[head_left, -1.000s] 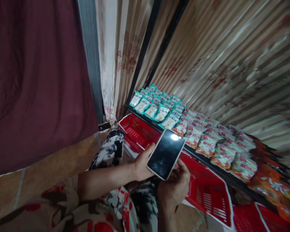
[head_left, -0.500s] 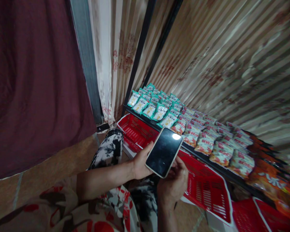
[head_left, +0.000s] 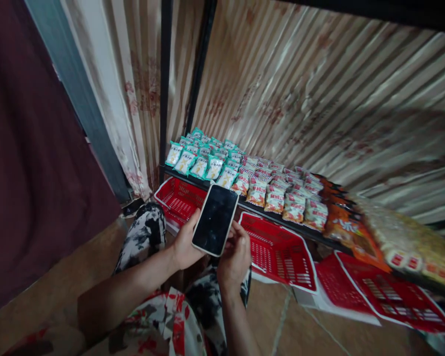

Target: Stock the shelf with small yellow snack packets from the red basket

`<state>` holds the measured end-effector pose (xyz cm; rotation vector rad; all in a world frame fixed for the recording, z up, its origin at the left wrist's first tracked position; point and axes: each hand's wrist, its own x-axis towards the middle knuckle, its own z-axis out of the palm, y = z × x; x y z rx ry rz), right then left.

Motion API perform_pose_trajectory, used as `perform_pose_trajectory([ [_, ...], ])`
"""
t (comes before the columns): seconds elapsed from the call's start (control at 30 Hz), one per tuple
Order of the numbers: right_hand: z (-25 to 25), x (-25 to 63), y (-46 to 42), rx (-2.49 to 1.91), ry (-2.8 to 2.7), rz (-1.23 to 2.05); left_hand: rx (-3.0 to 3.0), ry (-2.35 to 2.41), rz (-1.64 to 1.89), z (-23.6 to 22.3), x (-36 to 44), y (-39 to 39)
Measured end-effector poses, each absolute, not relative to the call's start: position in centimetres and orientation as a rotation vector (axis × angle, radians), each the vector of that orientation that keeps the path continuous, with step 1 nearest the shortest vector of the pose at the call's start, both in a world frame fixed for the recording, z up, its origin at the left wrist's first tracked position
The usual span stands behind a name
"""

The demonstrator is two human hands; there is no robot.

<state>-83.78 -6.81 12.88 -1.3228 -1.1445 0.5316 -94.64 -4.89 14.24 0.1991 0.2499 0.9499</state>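
A smartphone (head_left: pixel 215 220) with a dark screen and a pale case is held tilted above my lap. My left hand (head_left: pixel 187 242) grips it along its left side, thumb at the edge and the other fingers hidden beneath. At the lower right edge is my right hand (head_left: pixel 234 254), its fingers curled against the phone's side and partly behind it. Just beyond the phone, green-and-white snack packets (head_left: pixel 215 167) stand in rows on a low black shelf (head_left: pixel 274 217).
White-and-red snack packets (head_left: pixel 294 206), orange bags (head_left: pixel 343 225) and large yellowish bags (head_left: pixel 404 242) continue along the shelf. Below it are red plastic baskets, one left (head_left: pixel 181 198), one in the middle (head_left: pixel 278 254) and others right (head_left: pixel 393 291). Striped curtains (head_left: pixel 274 89) hang behind; a maroon cloth (head_left: pixel 33 173) hangs left.
My view has swung to the right, so more of the shelf's right end shows and the phone appears further left. Both hands still hold the phone; the bright reflection on its screen is gone.
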Motion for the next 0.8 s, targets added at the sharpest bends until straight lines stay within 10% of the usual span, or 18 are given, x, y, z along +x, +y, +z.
perform_pose_trajectory([
  [0.8,12.07,-84.2,-6.12,-1.252,-0.968,0.7,0.161,0.347,0.966,14.51,-95.06,-4.39],
])
